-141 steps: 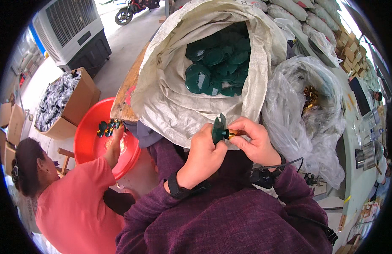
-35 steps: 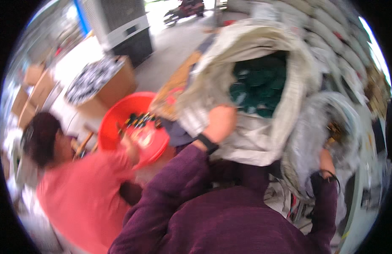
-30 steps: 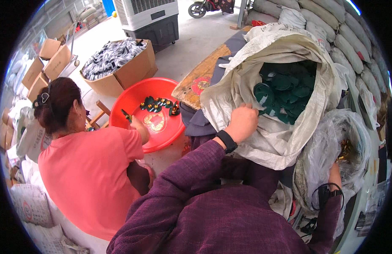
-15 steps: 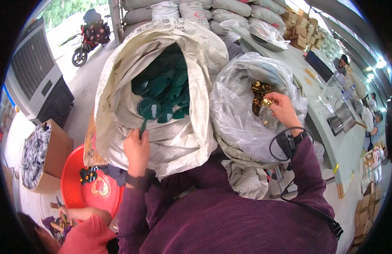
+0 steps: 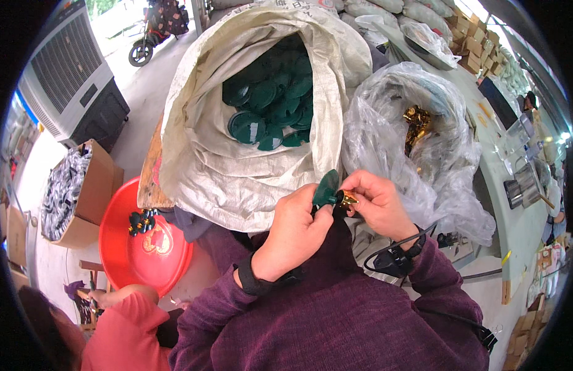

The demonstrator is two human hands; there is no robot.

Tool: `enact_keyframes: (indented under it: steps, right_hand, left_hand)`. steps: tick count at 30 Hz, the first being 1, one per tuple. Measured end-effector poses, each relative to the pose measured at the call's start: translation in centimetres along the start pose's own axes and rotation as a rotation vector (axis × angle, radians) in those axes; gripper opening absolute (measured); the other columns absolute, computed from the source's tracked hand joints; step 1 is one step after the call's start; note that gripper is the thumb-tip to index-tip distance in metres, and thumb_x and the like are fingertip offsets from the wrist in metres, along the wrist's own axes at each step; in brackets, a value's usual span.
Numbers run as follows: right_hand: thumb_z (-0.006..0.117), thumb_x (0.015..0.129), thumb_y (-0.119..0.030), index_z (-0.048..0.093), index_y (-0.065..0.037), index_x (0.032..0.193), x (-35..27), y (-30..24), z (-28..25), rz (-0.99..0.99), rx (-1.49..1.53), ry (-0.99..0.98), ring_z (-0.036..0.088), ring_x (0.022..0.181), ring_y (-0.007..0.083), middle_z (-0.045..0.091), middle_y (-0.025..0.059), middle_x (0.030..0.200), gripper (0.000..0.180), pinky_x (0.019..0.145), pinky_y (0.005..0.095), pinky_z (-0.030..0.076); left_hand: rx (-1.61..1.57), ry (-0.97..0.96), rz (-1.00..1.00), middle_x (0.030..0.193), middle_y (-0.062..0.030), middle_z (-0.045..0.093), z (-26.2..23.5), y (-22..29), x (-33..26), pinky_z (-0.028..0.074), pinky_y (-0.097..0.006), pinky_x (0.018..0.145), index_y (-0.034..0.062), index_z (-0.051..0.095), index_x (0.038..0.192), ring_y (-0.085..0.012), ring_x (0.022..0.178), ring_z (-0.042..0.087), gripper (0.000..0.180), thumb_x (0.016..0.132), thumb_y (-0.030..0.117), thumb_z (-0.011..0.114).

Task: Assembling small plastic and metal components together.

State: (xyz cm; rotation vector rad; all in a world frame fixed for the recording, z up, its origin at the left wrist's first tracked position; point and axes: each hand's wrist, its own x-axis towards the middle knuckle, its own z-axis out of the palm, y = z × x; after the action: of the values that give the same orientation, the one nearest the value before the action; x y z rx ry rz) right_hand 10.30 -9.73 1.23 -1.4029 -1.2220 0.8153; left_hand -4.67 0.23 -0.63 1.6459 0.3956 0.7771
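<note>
Close in front of my chest, my left hand (image 5: 302, 222) pinches a dark green round plastic disc (image 5: 327, 184) with a stub on its underside. Against that stub my right hand (image 5: 376, 201) holds a small shiny gold plastic piece (image 5: 348, 199); the two parts touch, but whether they are joined I cannot tell. Ahead, a large white woven sack (image 5: 197, 173) gapes wide, with many more green discs (image 5: 268, 102) inside. To its right, a clear plastic bag (image 5: 385, 148) contains gold pieces (image 5: 416, 123).
A red basin (image 5: 181, 260) at left holds several black-and-gold parts (image 5: 141, 222). Beside it a person in a red shirt (image 5: 125, 334) works. A cardboard box (image 5: 94, 204) and an air cooler (image 5: 76, 80) stand further left. A long pale table (image 5: 512, 229) runs along the right.
My left hand has brought a green disc out from the sack's mouth, and my right hand has carried a gold piece from the clear bag. They now meet before my chest.
</note>
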Motion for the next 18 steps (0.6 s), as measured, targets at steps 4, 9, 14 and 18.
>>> enact_keyframes:
  steps: [4,9,14,18]
  right_hand:
    - [0.045,0.086,0.006,0.054,0.0,0.092,0.0,-0.2,0.4,-0.045,-0.14,0.036,0.052,0.065,0.0069,0.054,0.0016,0.08,0.013,0.06,0.0214,0.044]
    - [0.045,0.072,0.013,0.055,0.0,0.086,0.4,-0.5,0.8,-0.34,-0.544,0.098,0.055,0.067,0.021,0.052,0.0096,0.078,0.022,0.059,0.0281,0.044]
    - [0.048,0.071,0.012,0.054,0.0,0.086,0.5,-0.9,1.4,-0.339,-0.585,0.059,0.054,0.069,0.0299,0.052,0.0129,0.078,0.02,0.059,0.0353,0.044]
    - [0.048,0.068,0.01,0.054,-0.001,0.086,0.5,-1.2,2.0,-0.323,-0.731,0.06,0.055,0.069,0.0369,0.053,0.0159,0.078,0.022,0.059,0.0424,0.044]
  left_hand:
    - [0.061,0.01,0.026,0.068,-0.0216,0.054,0.2,-0.3,-0.5,0.042,-0.04,0.056,-0.0035,0.051,0.081,-0.0388,0.063,0.055,0.008,0.076,0.001,0.056]
    - [0.077,0.029,-0.013,0.068,-0.0217,0.053,0.1,-0.7,-0.7,0.041,-0.041,0.055,-0.0034,0.051,0.08,-0.0396,0.062,0.055,0.008,0.076,0.002,0.056]
    - [0.118,0.062,-0.019,0.067,-0.023,0.053,0.2,-1.0,-1.0,0.04,-0.044,0.053,-0.0041,0.048,0.077,-0.0411,0.062,0.054,0.011,0.074,0.002,0.057]
    - [0.318,0.085,0.117,0.065,-0.0229,0.052,0.2,-1.1,-1.3,0.04,-0.045,0.053,-0.0041,0.047,0.078,-0.0412,0.061,0.054,0.011,0.073,0.001,0.056]
